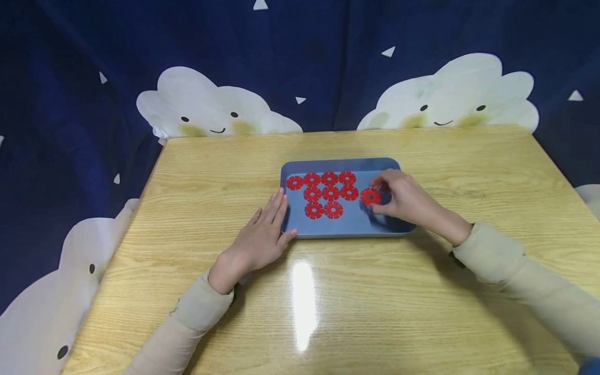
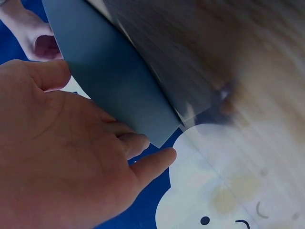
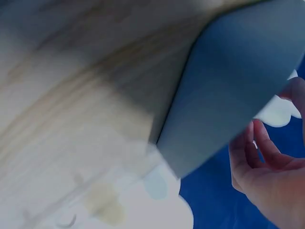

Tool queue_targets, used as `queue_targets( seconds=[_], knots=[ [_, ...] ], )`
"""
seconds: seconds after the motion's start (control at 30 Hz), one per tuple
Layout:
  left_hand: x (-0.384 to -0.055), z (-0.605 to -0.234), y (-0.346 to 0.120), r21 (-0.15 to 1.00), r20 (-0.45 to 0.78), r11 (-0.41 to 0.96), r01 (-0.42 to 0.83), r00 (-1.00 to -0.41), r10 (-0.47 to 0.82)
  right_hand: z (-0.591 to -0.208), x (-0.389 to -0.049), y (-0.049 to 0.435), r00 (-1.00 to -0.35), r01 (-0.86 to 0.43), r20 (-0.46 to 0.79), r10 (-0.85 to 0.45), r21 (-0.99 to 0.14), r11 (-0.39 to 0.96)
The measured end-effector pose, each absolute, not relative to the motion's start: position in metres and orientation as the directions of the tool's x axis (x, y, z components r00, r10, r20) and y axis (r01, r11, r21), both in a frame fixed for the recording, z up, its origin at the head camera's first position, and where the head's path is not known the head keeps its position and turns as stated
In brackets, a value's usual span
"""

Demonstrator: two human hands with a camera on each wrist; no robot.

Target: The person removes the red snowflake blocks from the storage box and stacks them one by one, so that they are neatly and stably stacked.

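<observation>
A shallow blue-grey tray (image 1: 347, 229) lies on the wooden table with several red notched plastic discs (image 1: 330, 194) in it, grouped in rows toward its left and middle. My right hand (image 1: 398, 194) reaches over the tray's right side and pinches one red notched disc (image 1: 371, 197) between thumb and fingers, just right of the group. At the tray's left edge, my left hand (image 1: 262, 234) rests with its fingers extended along the rim. Both wrist views show the tray's outer wall (image 2: 109, 71) beside the hand; it hides the discs there.
The light wooden table (image 1: 211, 172) extends around the tray on every side. Behind it hangs a dark blue cloth (image 1: 328, 62) with white clouds and small triangles. A bright light reflection (image 1: 304, 304) falls on the tabletop in front of the tray.
</observation>
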State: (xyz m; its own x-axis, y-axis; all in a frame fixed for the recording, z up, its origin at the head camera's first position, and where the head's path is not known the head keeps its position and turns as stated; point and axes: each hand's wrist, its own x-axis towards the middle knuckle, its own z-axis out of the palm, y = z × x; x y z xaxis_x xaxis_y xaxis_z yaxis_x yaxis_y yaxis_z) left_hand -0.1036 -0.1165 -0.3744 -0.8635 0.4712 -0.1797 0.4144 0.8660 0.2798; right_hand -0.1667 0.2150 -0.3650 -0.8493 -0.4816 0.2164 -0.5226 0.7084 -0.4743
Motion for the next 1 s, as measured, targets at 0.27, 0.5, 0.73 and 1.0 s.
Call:
queue_targets(
  seconds=[0.27, 0.5, 0.73, 1.0],
  knots=[
    [-0.104, -0.375, -0.117, 0.279, -0.170, 0.864, 0.420, -0.864, 0.475, -0.348, -0.165, 0.250, -0.888, -0.459, 0.248, -0.386, -0.460, 0.760],
    [-0.104, -0.375, -0.117, 0.277, -0.165, 0.863, 0.422, -0.864, 0.475, -0.345, -0.164, 0.286, -0.932, -0.361, 0.184, -0.311, -0.467, 0.807],
    [-0.105, -0.375, -0.117, 0.281, -0.173, 0.864, 0.418, -0.864, 0.474, -0.357, -0.168, 0.324, -0.956, -0.292, 0.142, -0.255, -0.445, 0.846],
    [-0.105, -0.375, -0.117, 0.274, -0.179, 0.867, 0.416, -0.864, 0.471, -0.373, -0.171, 0.353, -0.967, -0.254, 0.115, -0.227, -0.390, 0.885]
  ],
)
